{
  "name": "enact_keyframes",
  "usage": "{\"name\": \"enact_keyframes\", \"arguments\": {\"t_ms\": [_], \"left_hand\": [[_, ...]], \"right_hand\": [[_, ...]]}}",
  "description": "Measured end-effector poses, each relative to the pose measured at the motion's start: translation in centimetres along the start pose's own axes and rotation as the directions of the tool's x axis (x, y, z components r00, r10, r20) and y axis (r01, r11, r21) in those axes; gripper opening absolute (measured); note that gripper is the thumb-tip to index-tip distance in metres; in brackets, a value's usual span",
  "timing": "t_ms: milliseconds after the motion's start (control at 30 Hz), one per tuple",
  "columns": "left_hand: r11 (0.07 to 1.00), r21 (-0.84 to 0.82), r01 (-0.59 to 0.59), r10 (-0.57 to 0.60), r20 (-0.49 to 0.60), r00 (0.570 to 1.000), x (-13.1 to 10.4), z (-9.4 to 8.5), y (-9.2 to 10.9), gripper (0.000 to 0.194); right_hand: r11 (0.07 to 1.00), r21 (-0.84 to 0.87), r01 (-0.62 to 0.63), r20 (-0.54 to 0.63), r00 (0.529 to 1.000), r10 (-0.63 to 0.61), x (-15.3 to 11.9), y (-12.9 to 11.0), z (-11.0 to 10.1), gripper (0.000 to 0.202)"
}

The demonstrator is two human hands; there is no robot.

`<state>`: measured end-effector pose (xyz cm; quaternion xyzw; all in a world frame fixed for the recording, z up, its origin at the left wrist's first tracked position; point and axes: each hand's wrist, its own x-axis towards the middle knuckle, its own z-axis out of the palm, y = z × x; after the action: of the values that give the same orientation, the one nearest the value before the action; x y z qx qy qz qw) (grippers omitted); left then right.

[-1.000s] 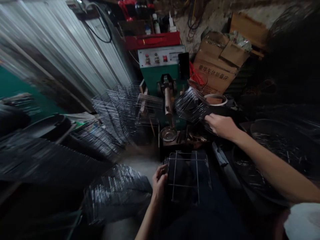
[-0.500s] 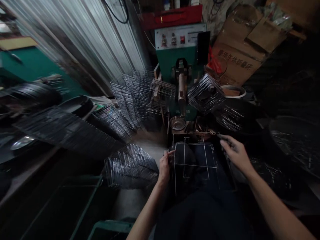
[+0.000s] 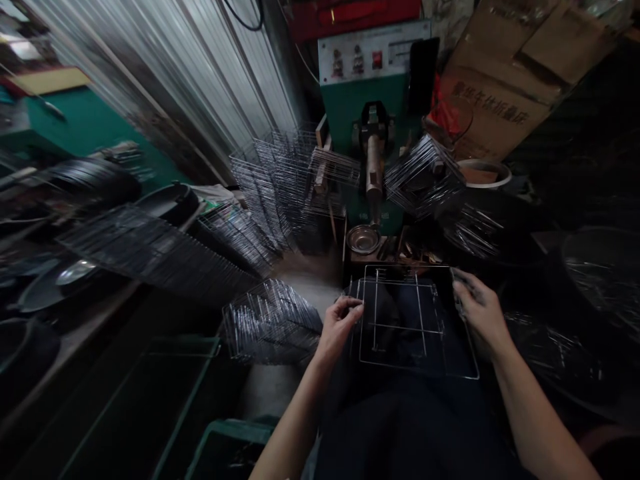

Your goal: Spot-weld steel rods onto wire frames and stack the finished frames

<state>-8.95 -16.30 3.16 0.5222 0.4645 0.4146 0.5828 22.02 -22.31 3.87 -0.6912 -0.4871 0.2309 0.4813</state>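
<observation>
A rectangular wire frame (image 3: 406, 328) with thin crossing wires inside its outline lies over my dark-clothed lap. At its left side wire my left hand (image 3: 339, 328) pinches with thumb and forefinger. My right hand (image 3: 479, 312) has its fingers closed round the frame's upper right corner. The front wire of the outline runs low and slightly slanted between my forearms. Just beyond the frame is a green machine (image 3: 340, 113) with a metal arm (image 3: 373, 167) pointing towards me. Below that arm sits a small round metal dish (image 3: 363, 239).
Several stacks of wire grids (image 3: 273, 323) stand to the left, and a further bundle (image 3: 423, 177) hangs right of the machine arm. Dark tubs with wire pieces (image 3: 475, 230) are on the right. A green-rimmed crate (image 3: 235, 430) is at lower left, with a cardboard box (image 3: 493, 113) behind.
My left hand has moved up and inward, its fingers now closing at the frame's left side. The outer wire outline shows more fully, its front wire now visible. The view has shifted slightly.
</observation>
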Motion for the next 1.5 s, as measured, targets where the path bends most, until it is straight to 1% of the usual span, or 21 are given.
{"name": "enact_keyframes", "arguments": {"t_ms": [67, 133, 200, 267, 333, 400, 467, 533, 567, 633, 700, 767, 867, 933, 1033, 1133, 1200, 1300, 1400, 1500], "left_hand": [[1.000, -0.011, 0.000, 0.000, 0.004, 1.000, 0.3, -0.1, 0.4, 0.030], [1.000, -0.013, -0.020, 0.020, -0.030, 0.999, 0.9, -0.3, 0.2, 0.030], [0.999, 0.036, -0.035, 0.039, -0.100, 0.994, 1.8, -0.6, -0.5, 0.028], [0.994, 0.106, -0.014, 0.029, -0.149, 0.988, 2.7, -0.7, -1.5, 0.026], [0.990, 0.142, 0.022, -0.001, -0.148, 0.989, 3.3, -0.6, -2.4, 0.026], [0.989, 0.139, 0.047, -0.031, -0.118, 0.993, 3.5, -0.4, -3.0, 0.028], [0.990, 0.127, 0.066, -0.055, -0.092, 0.994, 3.4, -0.2, -3.3, 0.032], [0.988, 0.130, 0.082, -0.071, -0.087, 0.994, 3.4, -0.2, -3.4, 0.034], [0.986, 0.148, 0.074, -0.060, -0.095, 0.994, 3.4, -0.3, -3.5, 0.034], [0.976, 0.215, 0.027, -0.003, -0.115, 0.993, 3.7, -0.6, -3.6, 0.032], [0.957, 0.288, -0.020, 0.049, -0.093, 0.994, 4.1, -0.8, -3.7, 0.040], [0.947, 0.319, -0.050, 0.062, -0.027, 0.998, 4.5, -0.9, -3.9, 0.047], [0.954, 0.288, -0.086, 0.076, 0.043, 0.996, 4.9, -0.7, -4.0, 0.044], [0.963, 0.253, -0.094, 0.081, 0.061, 0.995, 4.9, -0.6, -4.0, 0.046], [0.970, 0.228, -0.085, 0.063, 0.103, 0.993, 4.8, -0.7, -4.2, 0.051], [0.968, 0.243, -0.071, 0.043, 0.119, 0.992, 4.7, -1.2, -5.0, 0.054], [0.962, 0.262, -0.080, 0.050, 0.117, 0.992, 4.6, -1.4, -5.7, 0.055], [0.958, 0.263, -0.114, 0.081, 0.130, 0.988, 4.4, -1.3, -6.2, 0.055], [0.962, 0.242, -0.125, 0.106, 0.091, 0.990, 4.0, -0.9, -5.8, 0.053], [0.954, 0.262, -0.146, 0.141, 0.039, 0.989, 3.8, -0.4, -5.2, 0.050]], "right_hand": [[0.999, 0.046, 0.008, -0.028, 1.000, -0.007, -0.2, -0.3, 0.0, 0.055], [0.999, 0.010, 0.044, -0.043, 0.998, -0.044, -0.1, -0.6, 0.4, 0.052], [0.990, -0.114, 0.089, -0.036, 0.995, -0.094, 0.3, -0.9, 1.0, 0.049], [0.959, -0.263, 0.106, -0.021, 0.993, -0.115, 0.7, -0.9, 1.6, 0.047], [0.925, -0.369, 0.093, -0.004, 0.995, -0.102, 0.9, -0.5, 1.9, 0.047], [0.911, -0.405, 0.070, 0.010, 0.997, -0.072, 0.9, 0.3, 2.2, 0.048], [0.923, -0.383, 0.048, 0.027, 0.999, -0.041, 0.7, 1.4, 2.5, 0.049], [0.945, -0.324, 0.038, 0.042, 0.999, -0.026, 0.3, 2.3, 2.9, 0.048], [0.955, -0.292, 0.043, 0.044, 0.999, -0.032, 0.1, 2.7, 3.0, 0.047], [0.965, -0.252, 0.076, 0.036, 0.997, -0.069, -0.3, 3.0, 3.3, 0.045], [0.957, -0.263, 0.118, 0.038, 0.993, -0.112, -0.6, 3.0, 3.3, 0.043], [0.943, -0.295, 0.153, 0.075, 0.988, -0.136, -0.9, 2.6, 3.0, 0.043], [0.936, -0.305, 0.175, 0.156, 0.979, -0.133, -1.2, 2.2, 2.4, 0.045], [0.941, -0.291, 0.172, 0.177, 0.976, -0.123, -1.6, 2.1, 2.1, 0.046], [0.955, -0.261, 0.145, 0.154, 0.982, -0.107, -2.3, 2.4, 2.0, 0.046], [0.970, -0.216, 0.116, 0.131, 0.987, -0.089, -3.0, 3.1, 2.2, 0.045], [0.981, -0.172, 0.090, 0.107, 0.992, -0.072, -3.6, 3.8, 2.5, 0.043], [0.998, -0.064, 0.013, 0.076, 0.997, -0.008, -4.2, 4.6, 3.3, 0.045], [0.998, 0.041, -0.039, 0.037, 0.999, 0.037, -4.0, 4.3, 4.2, 0.048], [0.996, 0.083, -0.030, -0.006, 1.000, 0.030, -2.7, 3.6, 4.7, 0.046]]}}
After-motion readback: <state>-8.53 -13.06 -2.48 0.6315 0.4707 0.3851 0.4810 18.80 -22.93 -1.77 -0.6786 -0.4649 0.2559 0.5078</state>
